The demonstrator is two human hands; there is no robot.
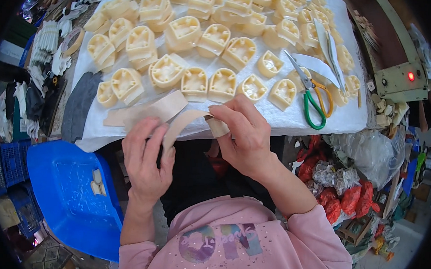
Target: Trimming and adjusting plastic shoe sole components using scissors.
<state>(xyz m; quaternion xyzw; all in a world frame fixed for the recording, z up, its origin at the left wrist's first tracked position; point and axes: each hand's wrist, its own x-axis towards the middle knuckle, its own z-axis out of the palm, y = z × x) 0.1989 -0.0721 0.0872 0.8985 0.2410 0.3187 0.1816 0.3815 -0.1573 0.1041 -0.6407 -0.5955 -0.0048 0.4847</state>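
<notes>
Both hands are closed on one narrow beige strip (184, 121), which arches between them just past the table's near edge. My left hand (148, 161) grips its lower end between thumb and fingers. My right hand (244, 134) pinches the other end, where a curved tan piece (219, 127) shows; whether it is the strip folded back or a separate part, I cannot tell. Flat beige strips (153, 110) lie on the white cloth beside my left hand. Beyond my hands stand many cream, hollow, U-shaped blocks that look like shoe heels (195, 83).
Scissors (308, 86) with green and orange handles lie at the right among the blocks, beside white strips (318, 69). A blue tub (67, 214) holding a few pale pieces stands at the lower left. Red and clear plastic bags (350, 199) crowd the lower right. Dark grey material (81, 107) hangs at the table's left.
</notes>
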